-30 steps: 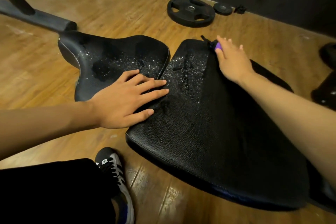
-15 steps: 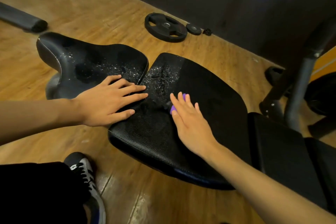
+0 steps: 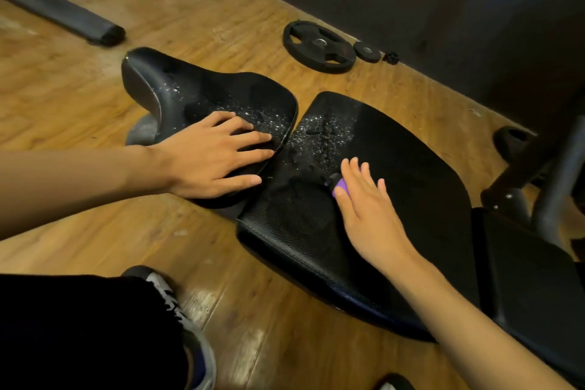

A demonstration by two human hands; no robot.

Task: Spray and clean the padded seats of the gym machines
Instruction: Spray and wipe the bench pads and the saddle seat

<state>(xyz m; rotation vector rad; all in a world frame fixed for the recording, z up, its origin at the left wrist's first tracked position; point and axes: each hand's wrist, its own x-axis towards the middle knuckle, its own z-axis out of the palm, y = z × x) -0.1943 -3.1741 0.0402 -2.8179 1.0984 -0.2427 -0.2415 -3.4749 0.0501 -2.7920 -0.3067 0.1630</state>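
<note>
Two black padded seats sit side by side above the wooden floor. The smaller saddle-shaped pad [image 3: 202, 92] on the left carries spray droplets, and my left hand [image 3: 209, 155] rests flat on its near edge with the fingers spread. The larger pad [image 3: 411, 161] is wet with droplets near its left end. My right hand [image 3: 370, 215] lies on it with straight fingers, pressing down on a small purple and black cleaning tool [image 3: 341, 186], which pokes out by the thumb. Most of the tool is hidden under the hand.
A large black weight plate [image 3: 319, 46] and a small one [image 3: 366, 51] lie on the floor by the dark wall. A grey machine foot [image 3: 63, 13] stands at the far left. A metal frame post [image 3: 560, 187] and another black pad [image 3: 531, 279] are at the right. My shoe [image 3: 171, 298] is below.
My right hand has drawn the purple tool from the large pad's far end back to its middle. The left hand has stayed on the small pad.
</note>
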